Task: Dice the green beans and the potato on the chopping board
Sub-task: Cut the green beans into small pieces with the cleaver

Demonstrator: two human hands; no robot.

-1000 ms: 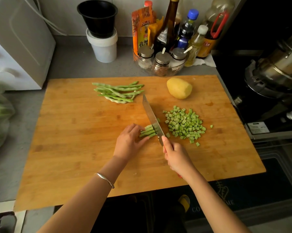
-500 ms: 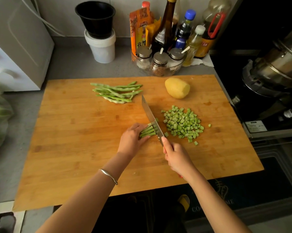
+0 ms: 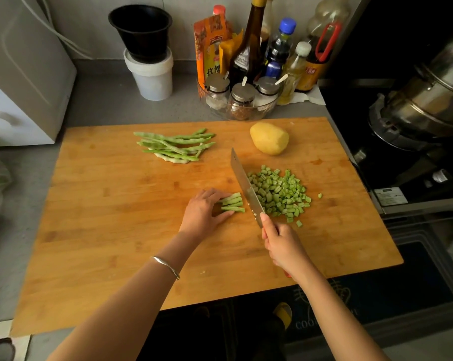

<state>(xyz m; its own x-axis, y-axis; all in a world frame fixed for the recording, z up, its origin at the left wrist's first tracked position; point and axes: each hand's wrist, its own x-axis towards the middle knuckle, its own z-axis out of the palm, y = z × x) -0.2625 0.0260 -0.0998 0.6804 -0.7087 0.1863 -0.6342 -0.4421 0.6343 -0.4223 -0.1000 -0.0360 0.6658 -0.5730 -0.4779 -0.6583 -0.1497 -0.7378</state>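
"Green beans [image 3: 233, 203] lay bunched mid-way across the chopping board [image 3: 115, 204]; why did the left hand [image 3: 203, 213] hold them so?"

"Its fingers, pressed together, curled over the bunch, thumb on the near side, likely to present level ends to the knife [image 3: 243, 183]."

"And the right hand [image 3: 282, 243]?"

"Wrapped round the handle, forefinger reaching onto the blade, which stood between bunch and diced pieces [image 3: 280, 191]. Uncut pods [image 3: 173, 145] and potato [image 3: 269, 138] waited farther back."

The rectangular bamboo chopping board [image 3: 115, 230] is honey-orange with striped grain. Long whole green beans [image 3: 173, 145] and the diced bean heap [image 3: 280, 194] are bright green; the peeled oval potato [image 3: 269, 138] pale yellow; the counter [image 3: 102, 100] grey.
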